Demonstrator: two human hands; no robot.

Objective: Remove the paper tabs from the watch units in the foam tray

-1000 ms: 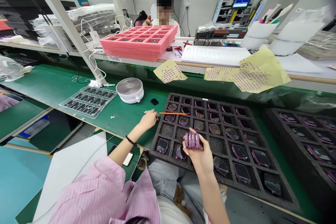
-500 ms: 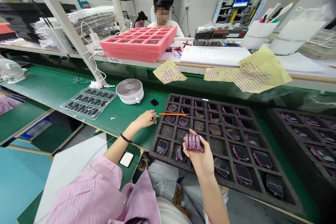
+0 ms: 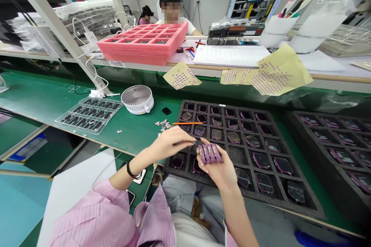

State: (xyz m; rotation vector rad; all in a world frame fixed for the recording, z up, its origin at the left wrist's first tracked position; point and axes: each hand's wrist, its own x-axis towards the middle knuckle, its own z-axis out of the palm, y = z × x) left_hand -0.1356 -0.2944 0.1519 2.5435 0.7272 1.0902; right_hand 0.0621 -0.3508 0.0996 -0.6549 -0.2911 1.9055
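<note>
My right hand [image 3: 222,168] is wrapped round a row of several purple watch frames [image 3: 210,153], their edges facing up, over the near part of the black foam tray [image 3: 237,154]. Just to the left of them is my left hand [image 3: 174,141], palm down, with its fingertips close together near the frames; whether it pinches something small is hidden. Dark-faced watches with purple rims fill many of the tray's compartments. An orange stick [image 3: 187,123] lies by the tray's left edge, beside a scatter of small white pieces [image 3: 164,124].
A white fan [image 3: 137,99], a small black watch piece [image 3: 166,110] and a clear tray of black parts [image 3: 89,115] are on the green bench. Pink foam trays [image 3: 142,46] sit on the shelf. Another black tray [image 3: 342,142] lies at right. A person sits beyond.
My left hand has moved right from the small white pieces to beside the purple frames. My right hand still holds the frames. The camera view has shifted slightly.
</note>
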